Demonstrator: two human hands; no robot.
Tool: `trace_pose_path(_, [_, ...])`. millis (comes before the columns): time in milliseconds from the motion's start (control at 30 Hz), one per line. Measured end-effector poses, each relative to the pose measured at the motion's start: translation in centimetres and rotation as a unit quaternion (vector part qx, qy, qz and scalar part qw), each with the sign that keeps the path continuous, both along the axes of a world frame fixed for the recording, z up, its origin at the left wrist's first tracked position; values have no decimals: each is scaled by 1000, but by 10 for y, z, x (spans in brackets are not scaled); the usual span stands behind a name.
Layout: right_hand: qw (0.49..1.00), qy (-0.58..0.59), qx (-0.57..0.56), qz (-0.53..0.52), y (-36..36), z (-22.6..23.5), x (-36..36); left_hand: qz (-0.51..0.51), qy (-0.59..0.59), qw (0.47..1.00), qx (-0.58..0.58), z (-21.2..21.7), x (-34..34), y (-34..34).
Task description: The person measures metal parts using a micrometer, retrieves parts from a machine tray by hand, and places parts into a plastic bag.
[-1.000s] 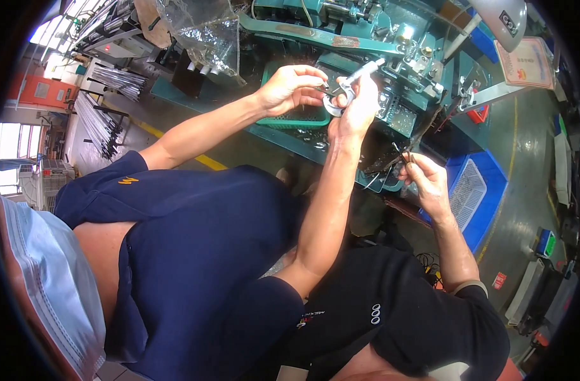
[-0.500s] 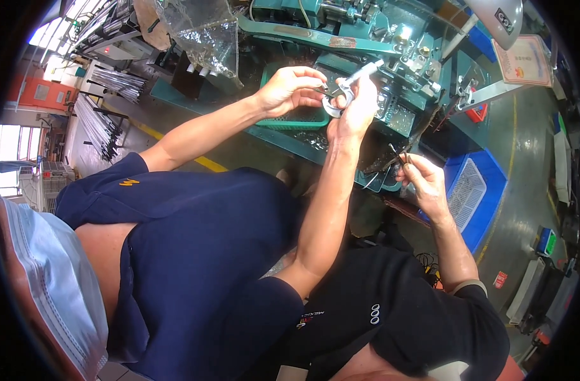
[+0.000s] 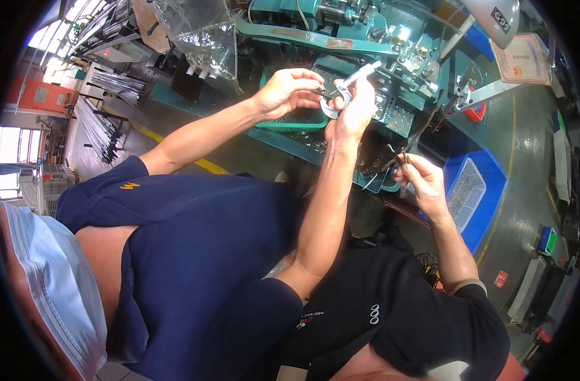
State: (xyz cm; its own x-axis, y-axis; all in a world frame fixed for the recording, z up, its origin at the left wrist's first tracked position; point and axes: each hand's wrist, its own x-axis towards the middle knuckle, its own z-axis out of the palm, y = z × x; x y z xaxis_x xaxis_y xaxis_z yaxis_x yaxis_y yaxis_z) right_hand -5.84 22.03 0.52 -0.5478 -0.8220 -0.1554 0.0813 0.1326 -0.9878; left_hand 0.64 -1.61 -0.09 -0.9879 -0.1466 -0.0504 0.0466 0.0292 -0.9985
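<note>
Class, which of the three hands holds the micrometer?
The person's right hand, gripping the micrometer; the left hand pinches a small part, the co-worker's hand a thin dark piece.

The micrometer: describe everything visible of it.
The micrometer looks metallic, with a silvery C-shaped frame and a pale, straight barrel. It is held aslant, barrel toward the picture's upper right, frame at lower left. The navy-shirted person's right hand grips it, hiding its middle. A small dark part is at the frame's opening; whether they touch is unclear. Any scale markings are too small to read.

A metalworking shop, shown by the green machine (image 3: 374, 47) and metal rods (image 3: 99, 129).
</note>
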Motion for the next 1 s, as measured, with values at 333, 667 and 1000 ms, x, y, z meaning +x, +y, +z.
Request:
trace_pose_path(333, [1000, 3, 0, 3, 3, -4, -1, 17, -8, 1000, -8, -6, 0, -1])
trace_pose_path(667, [1000, 4, 2, -17, 1, -12, -3, -7, -23, 1000, 4, -8, -4, -2])
trace_pose_path(1000, [838, 545, 6, -31, -102, -52, -56, -46, 25, 999, 15, 0, -3, -3])
